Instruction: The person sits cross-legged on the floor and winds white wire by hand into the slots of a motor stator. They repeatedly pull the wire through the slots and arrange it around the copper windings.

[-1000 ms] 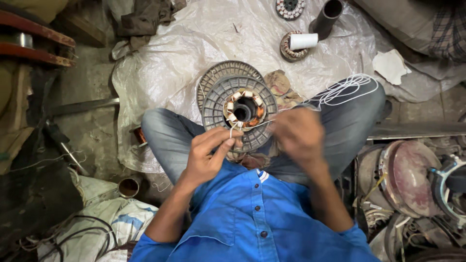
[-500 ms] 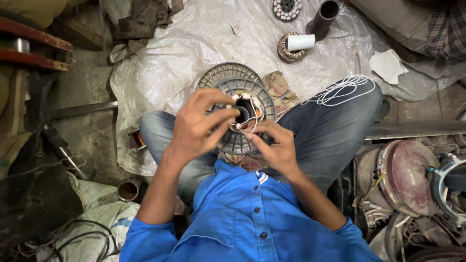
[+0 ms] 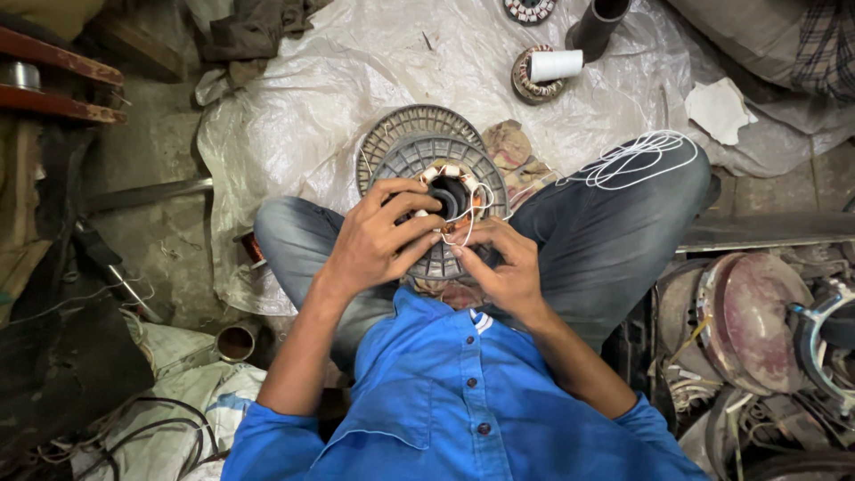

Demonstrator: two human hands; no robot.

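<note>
A round grey fan motor stator (image 3: pixel 419 147) with copper windings around its central hole rests between my crossed legs. My left hand (image 3: pixel 378 239) lies over its left side, fingers curled on the windings. My right hand (image 3: pixel 500 267) sits at its lower right edge, pinching thin white thread (image 3: pixel 469 212) that loops across the windings. More of the white thread lies in a loose tangle (image 3: pixel 637 158) on my right knee.
A white plastic sheet (image 3: pixel 312 98) covers the floor ahead. On it stand a white thread spool on a small wound stator (image 3: pixel 545 69), a black tube (image 3: pixel 595 25) and a white rag (image 3: pixel 718 109). Metal fan covers (image 3: pixel 757 321) pile at right, cables and sacks at left.
My left hand rose from my lap onto the stator's left side. My right hand dropped from chest height to the stator's lower right edge, and both now work the thread there.
</note>
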